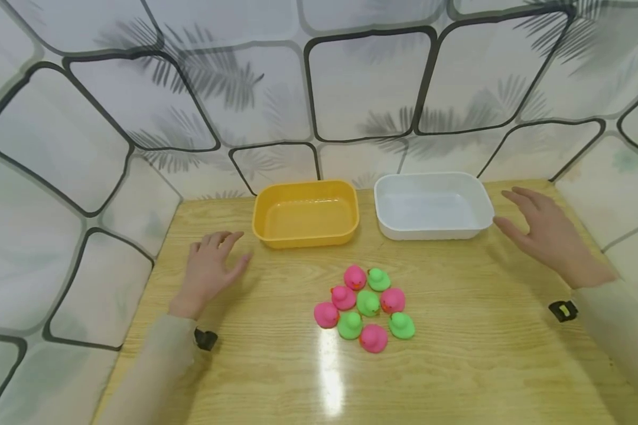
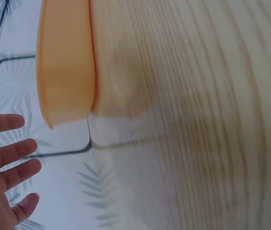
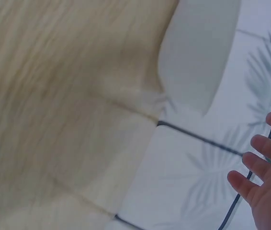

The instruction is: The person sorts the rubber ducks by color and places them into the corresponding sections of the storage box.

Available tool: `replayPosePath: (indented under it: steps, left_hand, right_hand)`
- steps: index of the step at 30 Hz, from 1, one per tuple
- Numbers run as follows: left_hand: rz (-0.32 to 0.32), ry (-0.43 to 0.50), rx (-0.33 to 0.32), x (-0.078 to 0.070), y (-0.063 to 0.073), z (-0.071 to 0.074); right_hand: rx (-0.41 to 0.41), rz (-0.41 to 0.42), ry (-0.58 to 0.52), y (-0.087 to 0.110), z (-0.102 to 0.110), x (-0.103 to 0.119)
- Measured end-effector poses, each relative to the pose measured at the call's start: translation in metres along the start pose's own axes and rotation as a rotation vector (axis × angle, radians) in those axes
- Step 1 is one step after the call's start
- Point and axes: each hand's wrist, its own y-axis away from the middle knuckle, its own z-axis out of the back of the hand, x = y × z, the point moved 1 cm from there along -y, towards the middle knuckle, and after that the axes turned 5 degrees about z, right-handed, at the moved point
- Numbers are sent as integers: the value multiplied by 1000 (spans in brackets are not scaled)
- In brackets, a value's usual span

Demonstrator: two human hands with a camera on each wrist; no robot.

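My left hand (image 1: 208,273) hovers left of the yellow tray (image 1: 260,233), fingers spread and holding nothing. In the left wrist view its fingers (image 2: 18,153) stand apart from the tray's end wall (image 2: 68,67). On the other side, my right hand (image 1: 550,233) is beside the right end of the white tray (image 1: 430,231), its thumb near the rim. The right wrist view has its fingers (image 3: 265,153) loosely extended, with nothing in them. Between the hands lies a cluster of small rubber ducks, some pink (image 1: 374,338), some green (image 1: 368,303).
Both trays stand side by side at the back of the wooden table (image 1: 276,366). A patterned wall covering (image 1: 372,88) rises right behind them and along both sides. Each wrist wears a dark strapped device (image 1: 563,310).
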Motion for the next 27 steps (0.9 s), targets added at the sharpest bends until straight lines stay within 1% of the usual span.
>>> replayPosePath:
  steps: [5,9,14,17,21,24,27]
  left_hand:
    - [-76,39,-30,-20,-1,-1]
    - [-133,57,-33,-33,-2,-5]
    - [-207,78,-35,-48,-4,-11]
    - [-236,98,-27,-57,-4,-14]
    - [-275,151,-15,-71,-3,-17]
    - [-306,177,-13,-80,-1,-21]
    - [-325,182,-11,-88,1,-24]
  right_hand:
    - [-4,46,-44,-13,-3,22]
    - [7,75,-70,-21,-8,34]
    - [5,122,-64,-34,-15,48]
    - [-1,173,-51,-44,-20,58]
    - [-9,238,-40,-55,-27,67]
    - [0,263,-40,-64,-32,73]
    - [6,282,-49,-73,-36,78]
